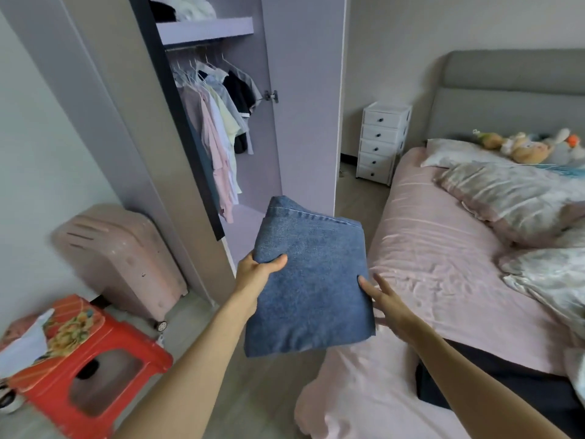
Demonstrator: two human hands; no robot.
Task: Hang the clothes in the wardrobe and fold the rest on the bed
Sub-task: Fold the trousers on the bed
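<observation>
A folded pair of blue jeans (pixel 311 280) is held up in front of me, between the wardrobe and the bed. My left hand (pixel 258 272) grips its left edge, thumb on top and fingers underneath. At the right edge, my right hand (pixel 384 301) has its thumb on the denim and its fingers spread straight beside it. The open wardrobe (pixel 304 90) stands ahead, with several shirts (pixel 218 122) hanging on its rail. The bed (pixel 443 248) with a pink sheet lies to the right.
A pink suitcase (pixel 123 258) leans against the left wall. A red plastic stool (pixel 91 362) with a tissue box stands at lower left. A white drawer unit (pixel 381 139) is beside the bed head. Pillows, a crumpled quilt (pixel 519 198) and soft toys (pixel 525 147) lie on the bed.
</observation>
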